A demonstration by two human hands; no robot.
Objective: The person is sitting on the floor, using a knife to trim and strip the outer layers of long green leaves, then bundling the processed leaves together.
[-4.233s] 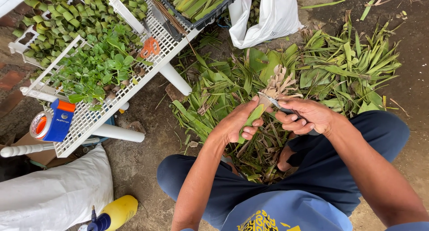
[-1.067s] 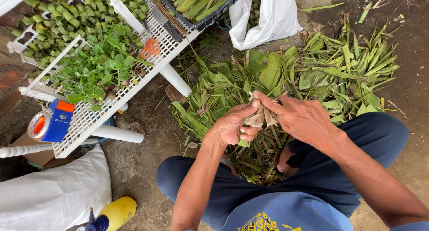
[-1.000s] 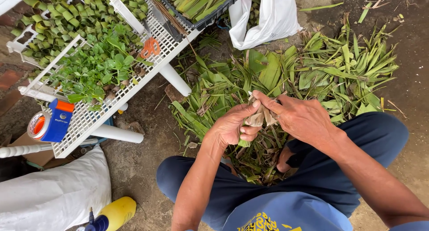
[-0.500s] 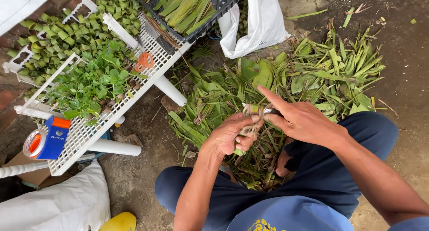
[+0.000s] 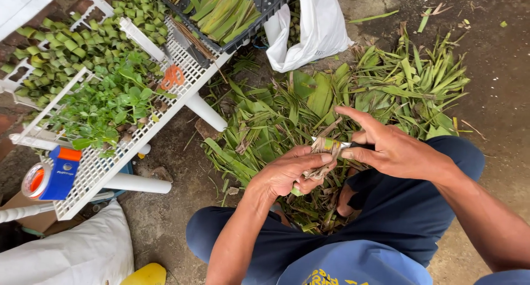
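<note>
I sit on the ground with a pile of long green leaves (image 5: 397,86) in front of my knees. My left hand (image 5: 290,173) is closed around a short plant stalk (image 5: 324,152) with dry brown leaf bases. My right hand (image 5: 395,150) is at the stalk's upper end and grips what looks like a small knife (image 5: 338,144). The pale blade lies against the stalk and the index finger is stretched out above it. Most of the knife's handle is hidden in my palm.
A white slatted rack (image 5: 99,169) at the left carries rolled green leaf pieces (image 5: 72,48), leafy seedlings (image 5: 105,108), orange scissors (image 5: 172,76) and a tape roll (image 5: 47,179). A black crate of cut leaves (image 5: 229,12), a white bag (image 5: 309,31) and a white sack (image 5: 66,257) lie around.
The view has shifted slightly. My right index finger has lifted off the stalk and points out, and both hands have moved a little lower with the stalk still between them.
</note>
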